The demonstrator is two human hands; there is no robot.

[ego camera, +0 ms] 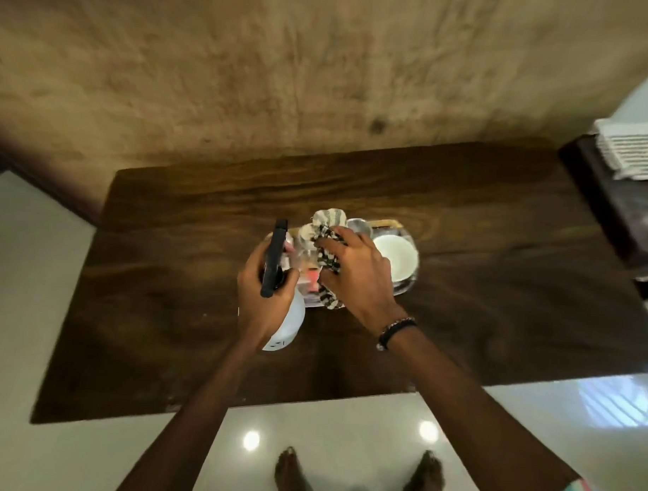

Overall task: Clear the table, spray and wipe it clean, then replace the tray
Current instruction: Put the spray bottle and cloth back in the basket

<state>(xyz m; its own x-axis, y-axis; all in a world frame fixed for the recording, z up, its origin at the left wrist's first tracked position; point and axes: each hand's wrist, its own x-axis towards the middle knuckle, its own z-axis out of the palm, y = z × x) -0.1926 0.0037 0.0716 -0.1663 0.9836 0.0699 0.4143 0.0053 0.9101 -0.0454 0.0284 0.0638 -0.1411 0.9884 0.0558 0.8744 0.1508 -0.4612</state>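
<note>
A dark wooden table (167, 276) stands against a tan wall. Near its middle lies a tray (405, 285), mostly hidden under my hands, holding a white cup (397, 259), a glass (360, 226) and small pink packets (310, 278). My left hand (265, 294) is closed around a white spray bottle (290, 328) with a black trigger head (274, 254), held above the tray's left side. My right hand (358, 276) grips a black-and-white striped cloth (328, 223) bunched over the tray.
A dark side cabinet (618, 204) with a white slatted object (634, 153) on top stands to the right of the table. Glossy white floor tiles (327, 421) lie in front, where my bare feet (358, 474) stand.
</note>
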